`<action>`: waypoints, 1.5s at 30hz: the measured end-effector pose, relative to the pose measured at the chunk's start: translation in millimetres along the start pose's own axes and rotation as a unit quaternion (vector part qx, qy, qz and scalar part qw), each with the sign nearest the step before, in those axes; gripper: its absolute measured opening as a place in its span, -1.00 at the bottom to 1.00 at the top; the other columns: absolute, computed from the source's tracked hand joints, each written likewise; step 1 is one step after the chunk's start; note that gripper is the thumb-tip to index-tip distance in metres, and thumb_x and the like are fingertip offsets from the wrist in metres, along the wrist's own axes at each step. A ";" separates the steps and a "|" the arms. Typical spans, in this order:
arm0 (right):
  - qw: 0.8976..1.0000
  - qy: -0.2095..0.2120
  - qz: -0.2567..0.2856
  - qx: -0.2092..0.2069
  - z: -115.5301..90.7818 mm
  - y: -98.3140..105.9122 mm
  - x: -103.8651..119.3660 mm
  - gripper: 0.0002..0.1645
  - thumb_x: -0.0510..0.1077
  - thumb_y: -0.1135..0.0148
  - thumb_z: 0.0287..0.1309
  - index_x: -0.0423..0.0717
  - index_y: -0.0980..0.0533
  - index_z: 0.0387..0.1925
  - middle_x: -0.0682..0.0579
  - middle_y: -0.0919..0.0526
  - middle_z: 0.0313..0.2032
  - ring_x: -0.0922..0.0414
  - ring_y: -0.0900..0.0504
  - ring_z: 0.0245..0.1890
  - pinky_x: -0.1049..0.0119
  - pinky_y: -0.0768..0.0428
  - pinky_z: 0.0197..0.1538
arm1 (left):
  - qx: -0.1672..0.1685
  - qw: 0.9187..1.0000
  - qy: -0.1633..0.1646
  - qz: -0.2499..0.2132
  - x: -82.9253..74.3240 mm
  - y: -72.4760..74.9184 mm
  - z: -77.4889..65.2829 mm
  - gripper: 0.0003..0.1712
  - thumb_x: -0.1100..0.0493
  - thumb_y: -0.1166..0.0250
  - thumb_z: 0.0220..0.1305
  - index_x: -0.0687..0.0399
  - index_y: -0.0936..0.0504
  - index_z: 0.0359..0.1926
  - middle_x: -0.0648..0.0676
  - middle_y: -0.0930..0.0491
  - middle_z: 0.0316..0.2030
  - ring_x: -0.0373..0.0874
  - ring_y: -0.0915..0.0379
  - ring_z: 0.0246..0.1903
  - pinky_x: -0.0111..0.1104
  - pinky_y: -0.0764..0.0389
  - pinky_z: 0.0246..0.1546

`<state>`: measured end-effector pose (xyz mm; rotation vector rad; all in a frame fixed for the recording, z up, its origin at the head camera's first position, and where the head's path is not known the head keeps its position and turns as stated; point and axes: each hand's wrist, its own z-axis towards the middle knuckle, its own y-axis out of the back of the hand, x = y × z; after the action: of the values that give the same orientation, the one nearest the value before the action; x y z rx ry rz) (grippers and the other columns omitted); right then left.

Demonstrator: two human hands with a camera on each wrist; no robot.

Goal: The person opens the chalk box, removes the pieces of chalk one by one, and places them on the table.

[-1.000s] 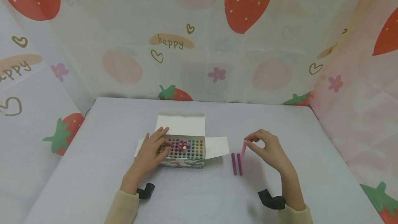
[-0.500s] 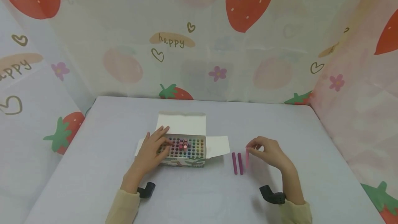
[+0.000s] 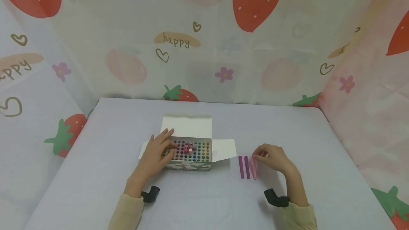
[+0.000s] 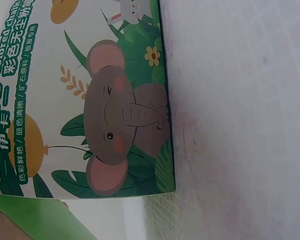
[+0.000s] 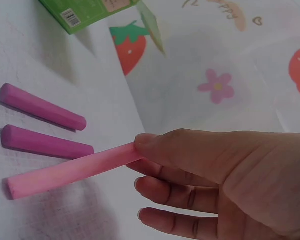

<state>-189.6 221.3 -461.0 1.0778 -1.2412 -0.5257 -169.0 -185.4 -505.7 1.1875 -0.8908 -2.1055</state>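
My right hand (image 3: 273, 157) pinches the upper end of a pink chalk stick (image 5: 72, 172) between thumb and fingers. The stick slants, its lower end at the tabletop beside two purple chalk sticks (image 5: 47, 142), which lie side by side. Left of them stands an open colored chalk box (image 3: 188, 166) with rows of round holes and a small cluster of pink and reddish sticks near its middle. My left hand (image 3: 154, 153) rests over the box's left part with fingers spread, hiding some holes. The left wrist view shows the box's printed elephant side (image 4: 110, 110).
The box's back flap (image 3: 186, 126) stands up, and its right flap (image 3: 223, 149) reaches out toward the purple sticks. A white cloth covers the table (image 3: 198, 205). Strawberry-print curtains (image 3: 143, 10) hang behind and at both sides.
My right hand has lowered the pink chalk stick, from upright above the table to leaning at the tabletop, right of the purple sticks. The left hand has stayed on the box.
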 end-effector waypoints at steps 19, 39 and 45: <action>0.998 -0.063 0.015 0.011 8.0 -19.4 -14.6 -0.80 0.02 -0.23 0.12 -0.02 -0.60 -0.41 0.13 -0.61 -0.45 0.19 -0.50 -0.39 0.22 -0.46 -0.31 | 0.002 1.000 0.002 0.002 -1.3 0.3 0.7 -0.92 0.14 -0.20 0.19 -0.05 -0.61 -0.30 0.07 -0.26 0.32 0.02 0.00 0.38 0.28 0.09 0.25; 0.995 -0.098 0.000 -0.005 10.6 -27.0 -15.0 -0.77 0.07 -0.28 0.07 0.01 -0.56 -0.47 0.13 -0.59 -0.48 0.18 -0.47 -0.41 0.21 -0.44 -0.29 | 0.005 1.000 0.004 0.008 -0.5 0.0 1.4 -0.92 0.14 -0.18 0.19 -0.07 -0.60 -0.29 0.03 -0.24 0.33 0.01 0.01 0.38 0.28 0.08 0.25; 0.995 -0.097 -0.006 -0.010 11.9 -28.8 -15.6 -0.75 0.07 -0.30 0.05 -0.02 -0.56 -0.48 0.13 -0.58 -0.50 0.19 -0.47 -0.44 0.21 -0.45 -0.30 | 0.006 1.000 0.006 0.011 -0.6 0.4 1.4 -0.91 0.14 -0.18 0.19 -0.08 -0.60 -0.29 0.01 -0.24 0.33 -0.01 0.01 0.38 0.26 0.09 0.26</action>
<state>-199.1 217.0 -494.3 1.0363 -1.3975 -0.6624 -170.0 -184.8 -504.6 1.1886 -0.9084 -2.0761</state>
